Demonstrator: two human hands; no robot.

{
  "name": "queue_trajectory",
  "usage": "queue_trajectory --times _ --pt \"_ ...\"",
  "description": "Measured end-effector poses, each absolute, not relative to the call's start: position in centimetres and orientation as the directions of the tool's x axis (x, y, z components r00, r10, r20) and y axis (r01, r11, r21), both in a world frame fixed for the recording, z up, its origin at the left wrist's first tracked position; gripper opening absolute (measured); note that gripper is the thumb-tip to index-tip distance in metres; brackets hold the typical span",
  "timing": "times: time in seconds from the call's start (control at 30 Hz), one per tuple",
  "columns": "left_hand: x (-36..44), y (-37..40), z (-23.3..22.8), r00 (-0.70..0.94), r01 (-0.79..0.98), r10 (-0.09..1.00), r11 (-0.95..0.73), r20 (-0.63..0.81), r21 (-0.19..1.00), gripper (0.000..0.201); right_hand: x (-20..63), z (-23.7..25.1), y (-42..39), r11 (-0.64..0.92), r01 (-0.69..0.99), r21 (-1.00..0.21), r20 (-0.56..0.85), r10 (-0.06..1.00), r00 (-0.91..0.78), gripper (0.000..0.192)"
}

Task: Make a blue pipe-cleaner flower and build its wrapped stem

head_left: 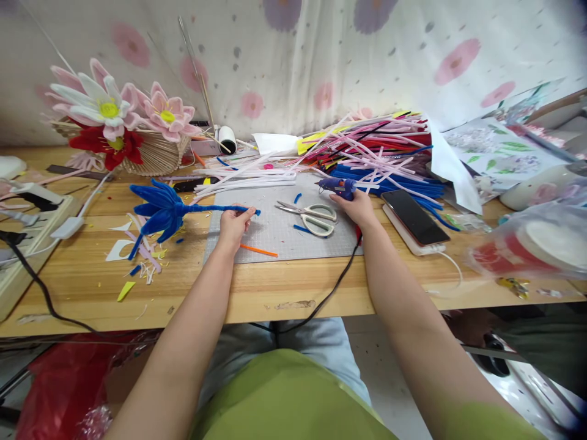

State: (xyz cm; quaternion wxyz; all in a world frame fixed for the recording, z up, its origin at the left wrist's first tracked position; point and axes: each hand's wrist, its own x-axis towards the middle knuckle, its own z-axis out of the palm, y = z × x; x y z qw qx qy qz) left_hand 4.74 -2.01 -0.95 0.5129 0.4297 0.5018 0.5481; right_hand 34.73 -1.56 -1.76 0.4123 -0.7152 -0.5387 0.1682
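The left hand (pixel 235 225) pinches the bare end of the blue stem of a blue pipe-cleaner flower (pixel 160 211), fingers closed on the wire; the flower's fluffy head lies out beyond the fingertips, to their left, resting on the wooden table (pixel 275 287) just off the edge of the grey cutting mat (pixel 279 235). The right hand (pixel 358 208) is wrapped around a blue glue gun (pixel 337 186), whose nozzle points away from the palm toward the left, with its black cord (pixel 339 281) trailing back past the wrist. Between the two hands, nearer the right fingers, lie scissors (pixel 312 217) and an orange strip (pixel 259 250). Beyond the right fingertips sits a heap of pipe cleaners (pixel 380 153); a phone (pixel 413 217) lies just to their right. Judging by its full petals and wrapped stem, the flower looks largely built; gluing or finishing the stem end seems to remain.
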Motion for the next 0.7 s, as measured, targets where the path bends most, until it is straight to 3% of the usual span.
queue_trajectory --times 0.23,0.37,0.5,0.57,0.7 --pt "4.8 -2.0 -0.9 -0.134 -0.158 0.99 0.026 -0.047 0.987 0.021 35.0 -1.1 -1.8 -0.167 0.754 -0.635 0.146 0.933 0.33 0.059" --pt "4.7 -2.0 -1.0 -0.135 -0.182 0.99 0.019 -0.044 0.983 0.023 36.4 1.1 -3.0 -0.199 0.848 -0.491 0.157 0.937 0.311 0.059" --pt "4.7 -1.9 -1.1 -0.138 -0.187 0.99 0.014 -0.041 0.982 0.023 36.0 3.9 -4.6 -0.242 0.899 -0.366 -0.077 0.97 0.23 0.052" --pt "4.8 -1.9 -1.1 -0.14 -0.184 0.989 0.015 -0.042 0.983 0.023 34.0 4.7 -5.0 -0.116 0.892 -0.436 -0.145 0.988 0.058 0.047" --pt "4.9 -1.9 -1.0 -0.146 -0.194 0.988 0.016 -0.045 0.981 0.023 27.4 4.0 -4.4 0.173 0.667 -0.725 0.08 0.982 -0.168 0.041"
